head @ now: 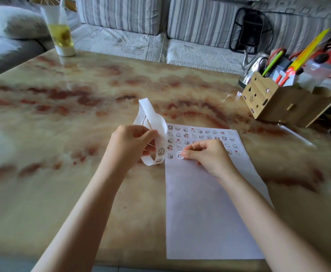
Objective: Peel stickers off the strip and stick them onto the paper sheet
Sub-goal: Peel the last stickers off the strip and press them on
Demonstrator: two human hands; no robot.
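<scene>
On the worktop point(82, 114), the paper sheet point(205, 213) takes a round sticker point(179, 155) pinched by the right hand point(207, 156); press it flat beside its neighbours. Left hand point(129, 142) fingers pinch the curling strip point(156, 134) just beside the sheet.

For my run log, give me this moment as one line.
step: placing | left hand: holds sticker strip | right hand: pinches round sticker against paper sheet, lowest row | sheet's near half: bare
</scene>
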